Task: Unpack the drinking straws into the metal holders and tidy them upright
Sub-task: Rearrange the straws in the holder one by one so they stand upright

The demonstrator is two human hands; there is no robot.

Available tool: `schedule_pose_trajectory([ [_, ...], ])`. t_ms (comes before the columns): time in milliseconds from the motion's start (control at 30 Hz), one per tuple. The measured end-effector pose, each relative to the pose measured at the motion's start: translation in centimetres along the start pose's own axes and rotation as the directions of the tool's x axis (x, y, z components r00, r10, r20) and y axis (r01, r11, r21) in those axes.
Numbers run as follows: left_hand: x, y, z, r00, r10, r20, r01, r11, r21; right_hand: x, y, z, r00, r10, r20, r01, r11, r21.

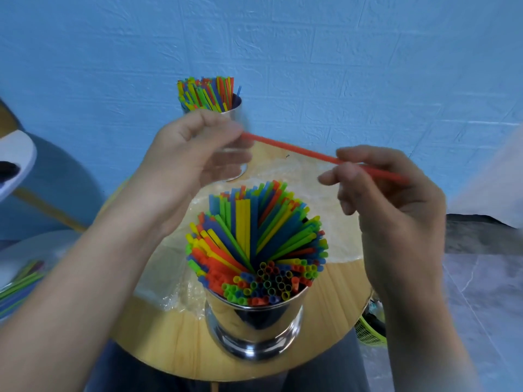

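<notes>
Red straw (297,149) between both hands
Left hand (192,154) pinches one end, right hand (390,199) the other, above the packed holder (254,321) by the table's (169,340) near edge.

Both hands raised, fingers curled.
Left hand (192,154) pinches one end of red straw (297,149); right hand (390,199) pinches near the other.

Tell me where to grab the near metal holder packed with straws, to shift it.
Grip the near metal holder by its bare steel wall just under the rim, coming from the side. The straws fan out over the top, blocking a grab from above. First free the right hand from the red straw.
</notes>
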State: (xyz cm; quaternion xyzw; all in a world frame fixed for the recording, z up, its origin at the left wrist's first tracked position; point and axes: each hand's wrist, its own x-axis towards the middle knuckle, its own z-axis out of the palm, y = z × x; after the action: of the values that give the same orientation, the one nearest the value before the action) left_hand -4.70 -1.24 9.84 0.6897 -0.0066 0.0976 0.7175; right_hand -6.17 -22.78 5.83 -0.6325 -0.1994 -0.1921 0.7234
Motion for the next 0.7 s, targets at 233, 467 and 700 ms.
schedule_pose_trajectory([
  [233,-0.1,-0.9,0.5,0.943,0.033,0.331,-0.174,0.898,0.405,0.3,-0.2,-0.8,0.958,-0.126,-0.256,0.111,0.991,-0.073],
  [467,0.3,-0.8,1.8,0.861,-0.058,0.505,-0.326,0.699,0.636,-0.2,0.8,-0.2,0.996,0.012,0.087,0.020,0.932,-0.362],
  [700,0.6,-0.4,2.1,0.841,-0.067,0.537,-0.357,0.677,0.643,-0.5,0.9,-0.6,0.984,0.093,0.148,-0.038,0.940,-0.340],
])
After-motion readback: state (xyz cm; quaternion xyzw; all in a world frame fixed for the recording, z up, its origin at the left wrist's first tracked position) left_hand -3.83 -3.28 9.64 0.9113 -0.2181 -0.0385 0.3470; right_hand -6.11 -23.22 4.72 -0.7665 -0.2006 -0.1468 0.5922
